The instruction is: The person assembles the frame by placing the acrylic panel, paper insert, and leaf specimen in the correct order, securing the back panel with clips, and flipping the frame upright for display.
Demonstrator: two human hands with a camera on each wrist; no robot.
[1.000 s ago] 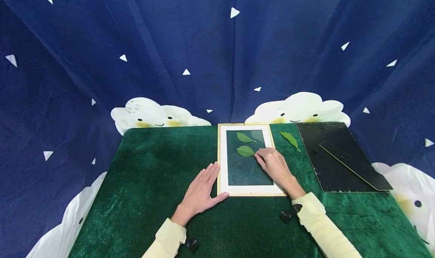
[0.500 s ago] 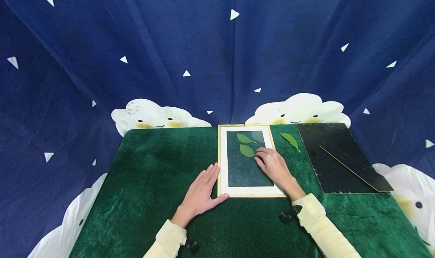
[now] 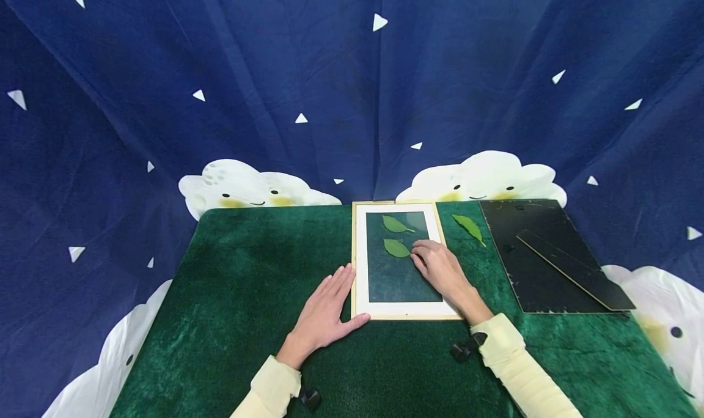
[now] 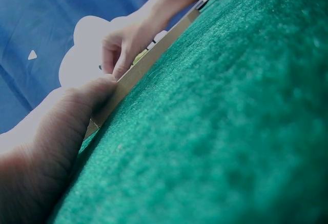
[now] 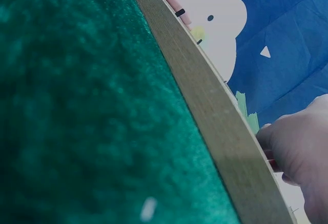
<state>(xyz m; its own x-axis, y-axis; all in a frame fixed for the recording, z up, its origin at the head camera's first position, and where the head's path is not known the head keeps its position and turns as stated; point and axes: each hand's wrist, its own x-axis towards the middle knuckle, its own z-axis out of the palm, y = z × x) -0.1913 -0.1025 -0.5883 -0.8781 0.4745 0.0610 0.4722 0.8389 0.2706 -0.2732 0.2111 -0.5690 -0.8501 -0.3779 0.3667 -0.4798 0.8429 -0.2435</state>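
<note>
A picture frame point(image 3: 407, 318) with a thin light-wood rim and a white mat point(image 3: 396, 308) lies flat on the green cloth. Inside the mat's opening are two green leaves, one above the other. My right hand point(image 3: 438, 268) pinches the stem end of the lower leaf point(image 3: 396, 248) between thumb and fingers. The upper leaf point(image 3: 395, 224) lies untouched. With fingers straight, my left hand point(image 3: 324, 314) rests against the frame's left side, its thumb at the lower left corner. In the left wrist view, the left thumb point(image 4: 92, 90) touches the wooden edge.
A third leaf point(image 3: 467, 227) lies on the cloth right of the frame. Farther right is a black backing board point(image 3: 506, 247) with a stand leg point(image 3: 572, 271) on it. Behind the table hangs a blue curtain point(image 3: 330, 69) with white clouds and triangles.
The lower leaf has turned slightly and shifted about in the right fingers, first right, then back left. The left hand, frame and other leaves keep their places.
</note>
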